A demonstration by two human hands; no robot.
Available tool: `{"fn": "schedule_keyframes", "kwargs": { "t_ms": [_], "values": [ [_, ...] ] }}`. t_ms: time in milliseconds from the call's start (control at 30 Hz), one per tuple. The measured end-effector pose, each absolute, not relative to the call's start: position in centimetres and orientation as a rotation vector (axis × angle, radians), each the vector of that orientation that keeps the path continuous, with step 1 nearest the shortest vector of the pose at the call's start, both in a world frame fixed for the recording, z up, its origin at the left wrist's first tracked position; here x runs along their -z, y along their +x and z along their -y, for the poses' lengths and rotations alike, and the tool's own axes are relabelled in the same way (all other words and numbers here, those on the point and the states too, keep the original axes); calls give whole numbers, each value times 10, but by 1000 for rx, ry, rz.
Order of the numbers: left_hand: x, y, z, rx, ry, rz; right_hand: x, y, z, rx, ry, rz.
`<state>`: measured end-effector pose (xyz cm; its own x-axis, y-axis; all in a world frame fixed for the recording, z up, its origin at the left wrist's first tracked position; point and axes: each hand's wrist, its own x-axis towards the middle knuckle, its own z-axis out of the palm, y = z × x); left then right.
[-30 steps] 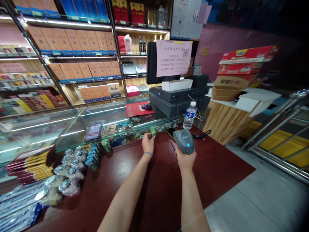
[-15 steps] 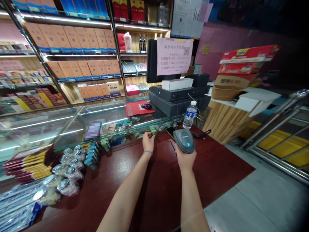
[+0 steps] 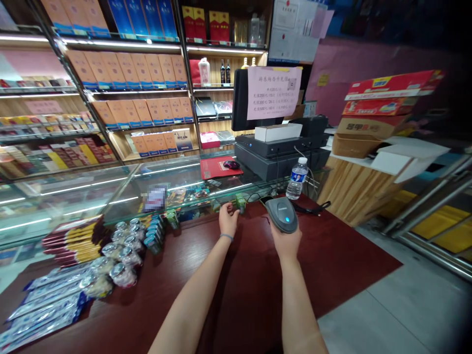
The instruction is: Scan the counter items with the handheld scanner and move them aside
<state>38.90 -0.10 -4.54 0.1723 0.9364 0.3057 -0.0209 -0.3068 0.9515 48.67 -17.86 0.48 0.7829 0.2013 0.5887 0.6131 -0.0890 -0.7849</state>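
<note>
My right hand (image 3: 286, 242) is wrapped round the handle of a grey barcode scanner (image 3: 282, 215), its blue light lit, held above the dark red counter (image 3: 250, 280). A small green pack (image 3: 240, 202) stands near the glass edge of the counter. Just left of it is my left hand (image 3: 228, 220), with a band at the wrist. Its fingers are loosely bent and apart, and nothing shows between them. Behind the scanner a phone, mostly hidden, lies on the counter. A water bottle (image 3: 297, 179) stands beyond it.
At left are blue-and-white packets (image 3: 47, 307), lidded jars (image 3: 123, 273), stacked teal packs (image 3: 154, 235) and yellow-maroon packets (image 3: 77, 241). A glass display case (image 3: 121, 189) runs behind. A monitor (image 3: 240, 101) and cash drawer (image 3: 258, 164) stand at the back; a black cable (image 3: 313, 209) lies at right.
My view has shifted slightly, so the surroundings sit lower and further right. My left hand has drawn a little left from the green pack, fingers looser. The scanner stays in my right hand.
</note>
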Motion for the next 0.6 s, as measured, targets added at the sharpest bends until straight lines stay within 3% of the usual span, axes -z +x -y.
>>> {"fn": "schedule_keyframes", "kwargs": {
  "t_ms": [600],
  "values": [
    [36,200,-2,-1661,1403,-1218,-16,431,160,631,-1724,1153]
  ]
}}
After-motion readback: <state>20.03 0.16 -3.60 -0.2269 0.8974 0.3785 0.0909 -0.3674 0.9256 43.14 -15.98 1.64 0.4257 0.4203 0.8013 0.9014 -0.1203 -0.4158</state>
